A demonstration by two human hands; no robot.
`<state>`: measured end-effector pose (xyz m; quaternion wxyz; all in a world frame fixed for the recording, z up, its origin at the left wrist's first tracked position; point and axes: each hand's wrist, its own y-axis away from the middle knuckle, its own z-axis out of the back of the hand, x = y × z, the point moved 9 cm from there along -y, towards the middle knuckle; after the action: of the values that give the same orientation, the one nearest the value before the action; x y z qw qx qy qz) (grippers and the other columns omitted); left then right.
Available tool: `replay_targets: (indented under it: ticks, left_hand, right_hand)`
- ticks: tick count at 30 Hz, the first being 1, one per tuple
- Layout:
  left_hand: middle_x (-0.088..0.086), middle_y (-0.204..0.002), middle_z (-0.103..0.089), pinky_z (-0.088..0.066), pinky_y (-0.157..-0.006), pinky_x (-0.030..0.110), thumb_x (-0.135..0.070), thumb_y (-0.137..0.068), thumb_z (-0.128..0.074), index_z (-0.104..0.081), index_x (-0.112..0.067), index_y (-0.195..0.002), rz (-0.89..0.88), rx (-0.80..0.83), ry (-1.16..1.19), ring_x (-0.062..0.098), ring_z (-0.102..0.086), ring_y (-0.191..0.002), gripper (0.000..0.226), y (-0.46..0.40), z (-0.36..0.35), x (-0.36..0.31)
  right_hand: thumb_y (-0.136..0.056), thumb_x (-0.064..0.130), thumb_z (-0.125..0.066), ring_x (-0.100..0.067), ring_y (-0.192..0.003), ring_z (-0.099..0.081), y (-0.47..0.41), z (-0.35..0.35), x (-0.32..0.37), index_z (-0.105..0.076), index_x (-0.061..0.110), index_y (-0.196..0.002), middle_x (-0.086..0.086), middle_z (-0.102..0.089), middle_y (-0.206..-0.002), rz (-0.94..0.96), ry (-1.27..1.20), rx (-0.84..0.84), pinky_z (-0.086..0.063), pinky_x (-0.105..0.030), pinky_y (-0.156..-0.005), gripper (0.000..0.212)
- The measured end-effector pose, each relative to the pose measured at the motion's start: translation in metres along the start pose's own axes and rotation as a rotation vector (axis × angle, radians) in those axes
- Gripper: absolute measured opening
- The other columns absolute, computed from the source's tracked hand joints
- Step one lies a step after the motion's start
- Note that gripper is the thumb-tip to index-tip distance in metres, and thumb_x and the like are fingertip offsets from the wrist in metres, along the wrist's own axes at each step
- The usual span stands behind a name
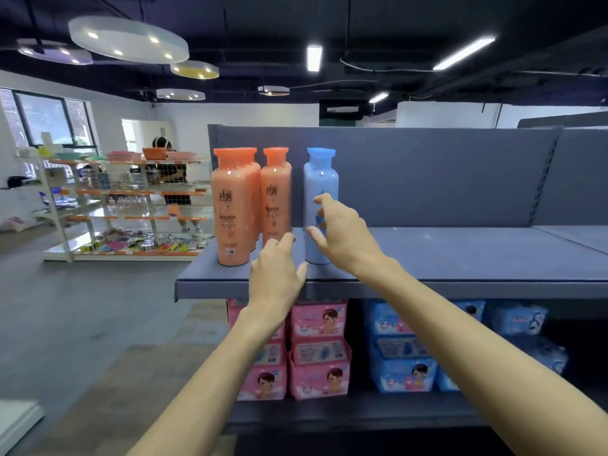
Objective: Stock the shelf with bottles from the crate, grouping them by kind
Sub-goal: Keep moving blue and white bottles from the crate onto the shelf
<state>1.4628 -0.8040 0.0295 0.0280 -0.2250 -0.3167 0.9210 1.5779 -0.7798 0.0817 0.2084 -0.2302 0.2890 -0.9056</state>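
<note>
placing step: right hand [342,235], fingers apart, at the blue bottle [319,205] (left hand [276,274] loose); next, fetch another.

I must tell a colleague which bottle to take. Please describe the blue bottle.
Find the grey top shelf. Near its left end stand orange bottles; just right of them is the blue bottle, beside the right hand. It is the only blue one there.

Rear orange bottles [253,192] mostly hidden; blue bottle [320,182] label behind right hand [345,238] fingers [324,202].
</note>
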Motion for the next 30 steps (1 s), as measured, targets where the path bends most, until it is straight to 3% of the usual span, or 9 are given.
replay_targets:
  ticks: [6, 12, 19, 30]
  left_hand:
    - [-0.006, -0.102, -0.063, -0.053, -0.069, 0.037, -0.043, -0.087, -0.061, -0.052, -0.028, -0.125, -0.11, 0.033, -0.041, 0.021, -0.063, -0.094, 0.042, 0.067, -0.024, -0.034]
    - [-0.009, -0.105, -0.063, -0.051, -0.075, 0.035, -0.043, -0.084, -0.062, -0.052, -0.031, -0.122, -0.135, 0.236, -0.018, 0.017, -0.062, -0.101, 0.041, 0.115, -0.102, -0.069]
    - [-0.006, -0.106, -0.063, -0.049, -0.075, 0.035, -0.039, -0.085, -0.063, -0.052, -0.027, -0.125, -0.162, 0.493, -0.004, 0.019, -0.061, -0.101, 0.043, 0.185, -0.209, -0.101]
    - [-0.003, -0.101, -0.065, -0.048, -0.068, 0.035, -0.035, -0.082, -0.062, -0.055, -0.024, -0.118, 0.107, 1.022, -0.064, 0.025, -0.062, -0.094, 0.038, 0.39, -0.371, -0.04]
  right_hand:
    - [-0.095, 0.03, -0.059, -0.022, -0.101, -0.065, 0.095, 0.006, -0.054, -0.045, 0.022, -0.132, 0.001, -0.063, -0.12, -0.009, 0.0, 0.036, -0.053, -0.044, -0.082, 0.04]
    - [-0.093, 0.037, -0.06, -0.018, -0.105, -0.063, 0.178, -0.007, -0.132, -0.045, 0.027, -0.129, 0.008, -0.062, -0.12, -0.176, 0.01, 0.147, -0.052, -0.042, -0.083, 0.04]
    - [-0.093, 0.039, -0.059, -0.021, -0.102, -0.062, 0.279, -0.041, -0.216, -0.043, 0.027, -0.13, 0.004, -0.061, -0.116, -0.361, 0.003, 0.301, -0.052, -0.041, -0.081, 0.042]
    - [-0.089, 0.034, -0.064, -0.03, -0.103, -0.062, 0.529, -0.18, -0.326, -0.047, 0.023, -0.123, -0.001, -0.064, -0.114, -0.825, -0.093, 0.813, -0.052, -0.043, -0.084, 0.04]
